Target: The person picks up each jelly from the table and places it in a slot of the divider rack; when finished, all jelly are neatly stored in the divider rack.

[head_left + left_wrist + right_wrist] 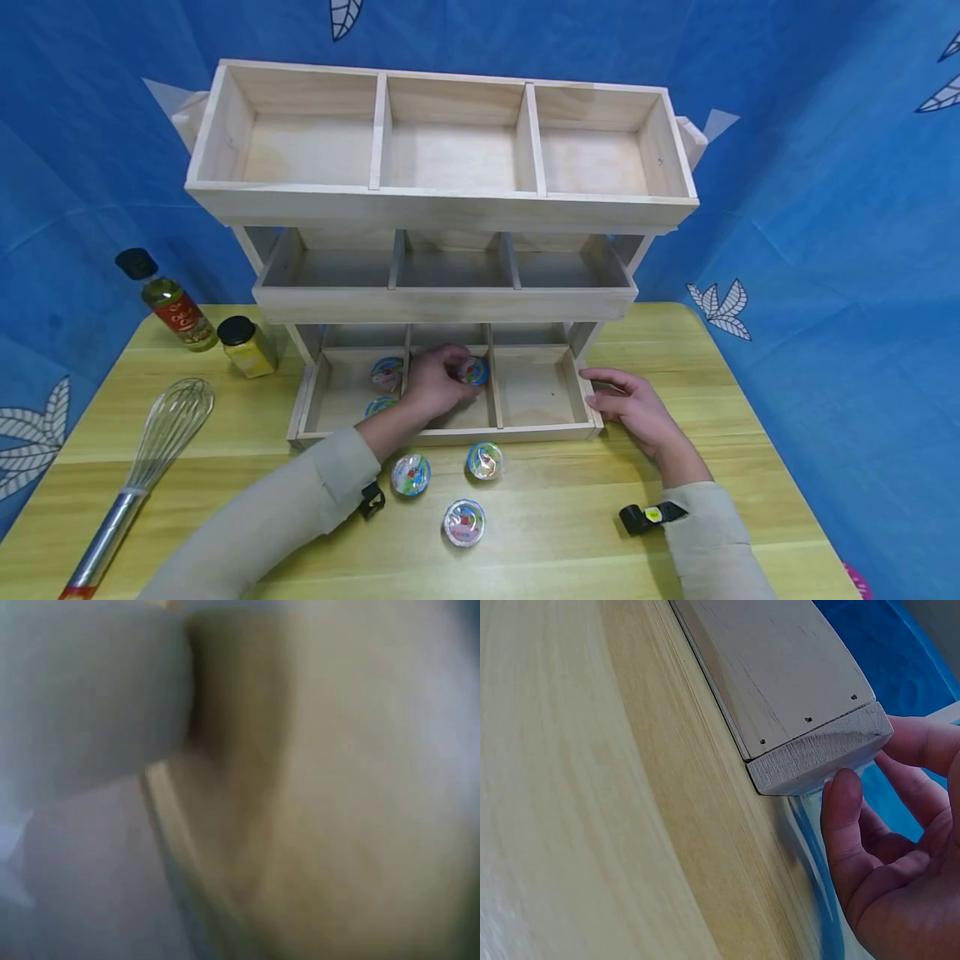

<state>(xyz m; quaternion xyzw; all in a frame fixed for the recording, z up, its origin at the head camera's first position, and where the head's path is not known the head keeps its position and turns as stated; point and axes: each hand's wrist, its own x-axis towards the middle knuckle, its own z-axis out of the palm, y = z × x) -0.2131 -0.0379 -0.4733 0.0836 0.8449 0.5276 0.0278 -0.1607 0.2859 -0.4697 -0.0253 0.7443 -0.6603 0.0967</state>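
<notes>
My left hand [433, 387] reaches into the middle compartment of the bottom tier of a wooden shelf [442, 306] and pinches a small jelly cup [473, 371] with a printed lid. In the left compartment beside it sit two similar cups, a far cup [387, 374] and a near cup [380, 406] partly hidden by the forearm. At the tier's right end, my right hand [633, 407] rests its fingertips against the side wall. The right wrist view shows the thumb [843, 799] and index finger near the wooden end piece [821, 750]. Blur hides the left wrist view's details.
Three more cups stand on the table before the shelf: a left cup [411, 475], a right cup [484, 461] and a nearer cup [464, 523]. Leftward are a whisk [150, 467], an oil bottle [176, 308] and a black-lidded yellow jar [247, 347]. Blue cloth [810, 208] hangs behind.
</notes>
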